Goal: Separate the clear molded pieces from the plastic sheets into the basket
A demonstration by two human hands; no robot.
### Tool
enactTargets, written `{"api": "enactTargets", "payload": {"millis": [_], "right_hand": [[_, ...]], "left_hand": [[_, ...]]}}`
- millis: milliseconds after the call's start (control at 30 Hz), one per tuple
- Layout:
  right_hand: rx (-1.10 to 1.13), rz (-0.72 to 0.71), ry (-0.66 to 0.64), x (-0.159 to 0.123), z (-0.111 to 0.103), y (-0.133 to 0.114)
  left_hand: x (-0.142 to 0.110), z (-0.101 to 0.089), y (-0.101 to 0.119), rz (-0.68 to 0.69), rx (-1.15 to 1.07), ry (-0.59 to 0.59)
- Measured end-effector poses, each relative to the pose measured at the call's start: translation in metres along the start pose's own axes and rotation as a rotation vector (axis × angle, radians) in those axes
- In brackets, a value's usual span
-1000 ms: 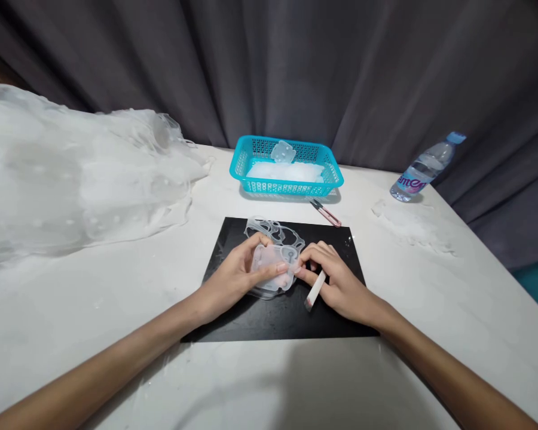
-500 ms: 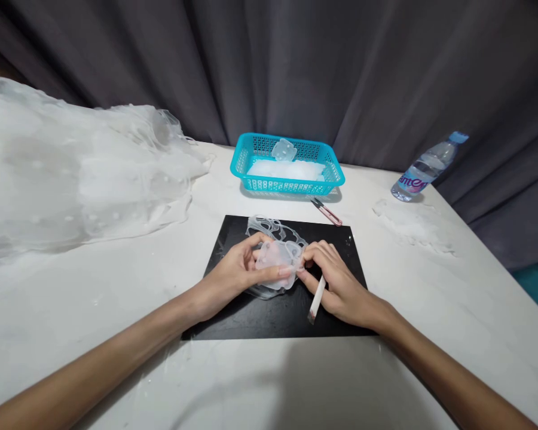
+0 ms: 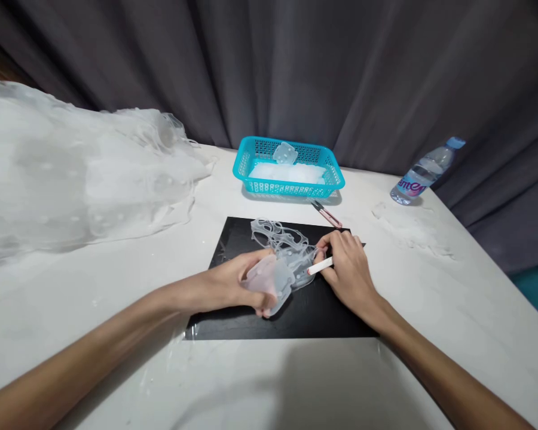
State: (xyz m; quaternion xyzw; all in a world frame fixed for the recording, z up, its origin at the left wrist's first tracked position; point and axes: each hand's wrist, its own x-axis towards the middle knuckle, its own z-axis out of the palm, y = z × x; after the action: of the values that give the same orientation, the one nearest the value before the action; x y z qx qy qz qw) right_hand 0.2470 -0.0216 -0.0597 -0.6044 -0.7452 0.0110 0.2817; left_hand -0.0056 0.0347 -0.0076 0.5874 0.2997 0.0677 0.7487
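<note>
My left hand (image 3: 237,283) grips a flat, translucent, soft plastic-like piece (image 3: 281,280) with a rounded, wavy outline, thumb on the near side. In my right hand (image 3: 345,266) is a slim white-handled tool (image 3: 320,266), its reddish end towards the left; a dark tip shows beyond the knuckles. The thumb and forefinger of that hand also pinch the edge of a clear, cut-out scrap sheet (image 3: 298,263). This scrap lies partly behind the held piece, its looped strips spread over the black mat (image 3: 246,325).
Behind the mat stands a blue basket (image 3: 291,190) holding similar translucent pieces. Pink-handled thread snips (image 3: 327,214) lie before it. A water bottle (image 3: 424,174) and a pale scrap pile (image 3: 412,230) are at right. A large whitish bag (image 3: 94,179) fills the left.
My left hand has drawn the rounded piece left and towards me, apart from the scrap. My right hand has moved slightly right with the scrap's edge, and the white-handled tool has turned flatter.
</note>
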Motion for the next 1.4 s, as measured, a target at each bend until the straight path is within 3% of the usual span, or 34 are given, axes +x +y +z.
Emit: {"api": "enactTargets", "payload": {"millis": [200,400,567,1000,1167,1400], "right_hand": [[0.194,0.036,-0.136,-0.002,-0.011,-0.001],[0.426,-0.126,-0.179,-0.004,-0.031,-0.016],[0.459,-0.210,-0.234,-0.006,-0.022,-0.020],[0.412,-0.187,-0.277,-0.008,-0.017,-0.018],[0.404,-0.235,-0.318,-0.007,-0.017,-0.016],[0.226,-0.420,-0.195,-0.009,-0.019,-0.019]], "left_hand": [[-0.002,-0.015,0.001,0.042,0.098,0.020],[0.005,-0.002,-0.006,0.154,0.298,0.205],[0.008,0.002,-0.009,0.159,0.386,0.279],[0.012,0.015,-0.015,0.172,0.409,0.411],[0.014,0.015,-0.018,0.217,0.418,0.427],[0.012,0.011,-0.016,0.202,0.334,0.413]]}}
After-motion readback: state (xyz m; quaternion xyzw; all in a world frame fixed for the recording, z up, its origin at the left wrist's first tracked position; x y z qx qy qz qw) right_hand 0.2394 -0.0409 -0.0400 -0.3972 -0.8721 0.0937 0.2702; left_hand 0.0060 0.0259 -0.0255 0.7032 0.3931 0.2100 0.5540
